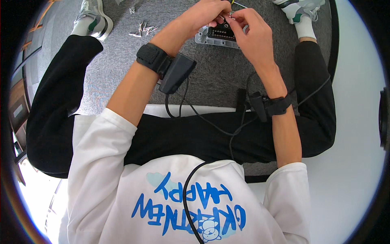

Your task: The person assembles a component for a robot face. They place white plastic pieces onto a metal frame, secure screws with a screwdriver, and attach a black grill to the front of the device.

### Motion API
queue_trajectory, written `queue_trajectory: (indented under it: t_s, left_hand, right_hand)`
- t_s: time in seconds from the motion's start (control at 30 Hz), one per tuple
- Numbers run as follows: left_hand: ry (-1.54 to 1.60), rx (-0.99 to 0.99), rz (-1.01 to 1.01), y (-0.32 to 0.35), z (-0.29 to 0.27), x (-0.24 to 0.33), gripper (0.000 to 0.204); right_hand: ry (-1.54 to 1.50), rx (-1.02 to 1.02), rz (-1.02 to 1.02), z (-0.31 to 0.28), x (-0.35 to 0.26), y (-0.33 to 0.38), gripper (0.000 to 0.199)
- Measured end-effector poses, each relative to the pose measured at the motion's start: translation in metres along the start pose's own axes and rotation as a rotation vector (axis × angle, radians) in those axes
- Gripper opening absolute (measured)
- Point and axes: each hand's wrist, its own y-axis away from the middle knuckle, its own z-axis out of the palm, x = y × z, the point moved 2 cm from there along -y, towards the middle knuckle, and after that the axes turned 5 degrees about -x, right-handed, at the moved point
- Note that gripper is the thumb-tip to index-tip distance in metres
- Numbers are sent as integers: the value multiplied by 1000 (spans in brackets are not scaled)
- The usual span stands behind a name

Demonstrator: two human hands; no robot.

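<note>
My left hand [209, 15] and my right hand [252, 35] meet at the far edge of the mat, fingertips almost touching. Both are closed in a pinch above a black connector block [221, 34] with rows of small holes. A tiny shiny piece shows between the fingertips, too small to name. The block sits in a light grey metal frame [202, 38], partly covered by my hands. Just beyond the fingers, a thin tool with a pale shaft [240, 4] and a bit of yellow lies partly out of view.
Several small metal pins [142, 30] lie loose left of the frame, with a smaller cluster [132, 9] farther off. My legs [61, 93] stretch either side of the grey mat [118, 77]. Black cables [203, 118] run from the wrist straps [152, 59] across my lap.
</note>
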Motion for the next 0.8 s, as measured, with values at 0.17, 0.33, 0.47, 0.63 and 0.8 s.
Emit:
queue_trajectory:
  t_s: [0.17,0.33,0.47,0.63,0.8]
  left_hand:
    - [-179,-52,-109,-3,-33,-7,25]
    - [-494,252,-160,-6,-104,-21,31]
    - [-634,454,-146,6,-179,-45,30]
    - [-1261,539,-126,32,-238,-74,36]
    - [-1315,451,-320,37,-225,-88,36]
  right_hand:
    - [1,-13,58,-5,10,3,12]
    - [115,-200,50,-21,32,15,8]
    - [71,-235,59,-14,31,14,9]
    - [233,-290,-12,-1,30,17,9]
    - [318,-309,-30,0,31,20,8]
